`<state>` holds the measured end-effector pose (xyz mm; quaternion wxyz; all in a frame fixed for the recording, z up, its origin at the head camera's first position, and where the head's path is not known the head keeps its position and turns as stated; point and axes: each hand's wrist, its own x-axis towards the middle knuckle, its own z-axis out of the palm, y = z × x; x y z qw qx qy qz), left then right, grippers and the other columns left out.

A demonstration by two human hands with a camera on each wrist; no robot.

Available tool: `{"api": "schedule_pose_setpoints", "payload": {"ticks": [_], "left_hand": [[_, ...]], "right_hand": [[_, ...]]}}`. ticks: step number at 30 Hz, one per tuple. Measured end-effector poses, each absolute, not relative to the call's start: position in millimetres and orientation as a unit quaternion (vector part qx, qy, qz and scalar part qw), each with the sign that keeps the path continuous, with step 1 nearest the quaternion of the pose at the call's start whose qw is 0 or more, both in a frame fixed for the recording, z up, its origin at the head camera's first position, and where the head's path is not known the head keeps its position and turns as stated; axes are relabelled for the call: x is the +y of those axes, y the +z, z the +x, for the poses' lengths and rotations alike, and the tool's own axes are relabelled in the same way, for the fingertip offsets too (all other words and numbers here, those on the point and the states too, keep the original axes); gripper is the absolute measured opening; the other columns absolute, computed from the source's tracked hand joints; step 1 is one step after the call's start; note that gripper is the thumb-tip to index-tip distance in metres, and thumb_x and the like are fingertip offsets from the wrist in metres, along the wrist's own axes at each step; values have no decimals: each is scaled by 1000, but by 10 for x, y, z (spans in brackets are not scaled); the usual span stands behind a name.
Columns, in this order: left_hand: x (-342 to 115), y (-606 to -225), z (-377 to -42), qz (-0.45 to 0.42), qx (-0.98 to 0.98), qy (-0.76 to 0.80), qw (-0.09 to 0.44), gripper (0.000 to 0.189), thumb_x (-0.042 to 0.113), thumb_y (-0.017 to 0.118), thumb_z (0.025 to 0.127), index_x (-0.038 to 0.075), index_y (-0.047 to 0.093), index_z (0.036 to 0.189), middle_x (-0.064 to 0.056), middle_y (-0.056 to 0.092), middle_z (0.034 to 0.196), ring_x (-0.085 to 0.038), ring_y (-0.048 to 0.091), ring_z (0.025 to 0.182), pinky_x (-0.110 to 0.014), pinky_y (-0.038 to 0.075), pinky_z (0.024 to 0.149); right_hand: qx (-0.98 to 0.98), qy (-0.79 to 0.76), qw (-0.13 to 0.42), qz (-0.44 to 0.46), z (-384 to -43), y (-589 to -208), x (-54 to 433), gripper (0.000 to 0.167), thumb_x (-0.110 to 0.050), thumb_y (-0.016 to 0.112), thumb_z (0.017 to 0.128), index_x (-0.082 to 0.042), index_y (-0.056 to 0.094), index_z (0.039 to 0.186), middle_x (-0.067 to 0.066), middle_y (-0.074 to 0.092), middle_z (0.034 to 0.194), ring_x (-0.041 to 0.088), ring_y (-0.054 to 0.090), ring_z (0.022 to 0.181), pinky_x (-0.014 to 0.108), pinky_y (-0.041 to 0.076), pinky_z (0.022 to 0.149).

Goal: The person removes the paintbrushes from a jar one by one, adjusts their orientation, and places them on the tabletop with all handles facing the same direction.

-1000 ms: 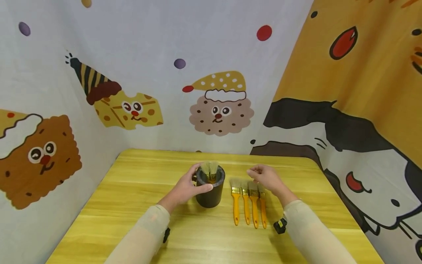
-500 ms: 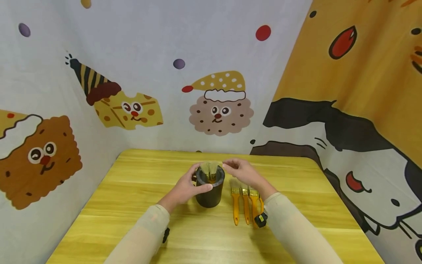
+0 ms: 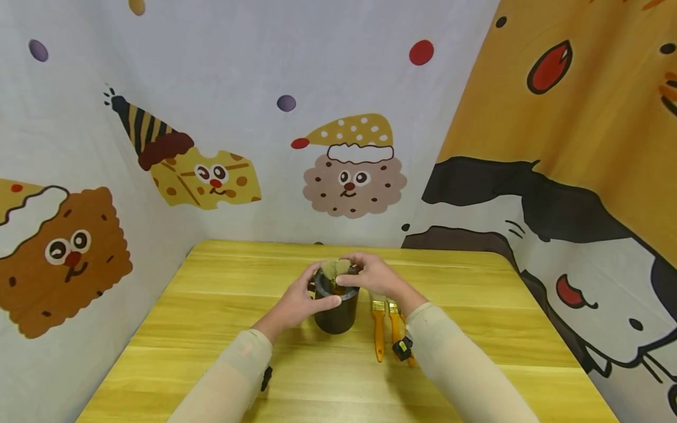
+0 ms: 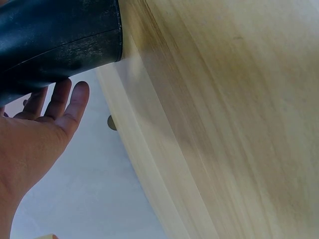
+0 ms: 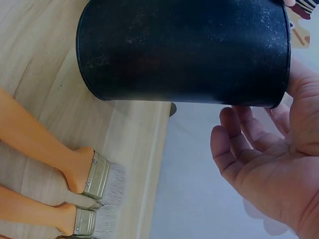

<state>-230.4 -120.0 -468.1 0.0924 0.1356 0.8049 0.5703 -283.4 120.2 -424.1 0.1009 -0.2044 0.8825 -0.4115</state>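
Observation:
A black cup (image 3: 336,317) with a thick rim stands on the table, bristle ends up on the paintbrushes (image 3: 333,269) inside it. My left hand (image 3: 296,302) grips the cup from its left side, thumb along the near rim and fingers behind. Over the right rim reaches my right hand (image 3: 367,276). Its thumb lies in front of the brushes' metal bands, its fingers behind the bristles; I cannot tell whether it pinches a brush. In the right wrist view its lower fingers (image 5: 227,144) are bent beside the cup wall.
Orange-handled paintbrushes (image 3: 378,329) lie in a row right of the cup, partly hidden under my right forearm. The wooden table (image 3: 211,352) meets a patterned cloth (image 3: 238,223) at its back edge. Each wrist wears a black camera (image 3: 403,348).
My right hand has moved left from above the lying brushes to the cup's opening, its thumb now at the brushes inside. The left hand and cup have stayed in place.

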Motion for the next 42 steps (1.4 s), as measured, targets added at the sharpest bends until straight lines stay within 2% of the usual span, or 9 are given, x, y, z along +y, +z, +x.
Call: {"api": "schedule_pose_setpoints", "payload": {"ticks": [5,12,19,27,42], "left_hand": [[-1191,-4686,-2306,136,805,570,94,81,50,85,91,54,37,156,1,57,144,-28,56,124,-43,55,94],[-1197,-4702,-2313,128,811,564,86,82,53,86,89,53,37,156,0,58,144,-27,57,125,-45,55,96],[-1198,-4711,-2310,134,810,563,90,84,51,84,91,52,35,159,0,57,145,-26,57,125,-44,55,95],[-1200,-4712,-2319,134,813,560,84,85,54,85,89,52,35,158,0,58,144,-29,57,126,-45,56,96],[-1203,-4716,-2330,135,811,563,87,87,54,85,90,50,34,160,-1,57,146,-29,56,126,-45,56,96]], "right_hand": [[880,-420,99,-197,-2819,-4246,1198,60,-45,83,95,-22,64,147,2,72,130,22,67,114,46,58,98],[878,-428,88,-192,-2805,-4215,1160,54,-40,84,94,-23,67,143,-2,73,126,19,66,111,43,59,93],[864,-457,94,-188,-2780,-4229,1141,46,-38,86,93,-18,71,132,3,74,118,20,69,103,37,60,88],[868,-452,75,-191,-2751,-4219,1173,38,-35,86,93,-17,74,124,3,75,111,18,69,98,35,61,83],[875,-429,74,-209,-2752,-4213,1185,16,-34,83,96,-20,78,104,-1,72,100,18,59,85,32,51,75]]}}
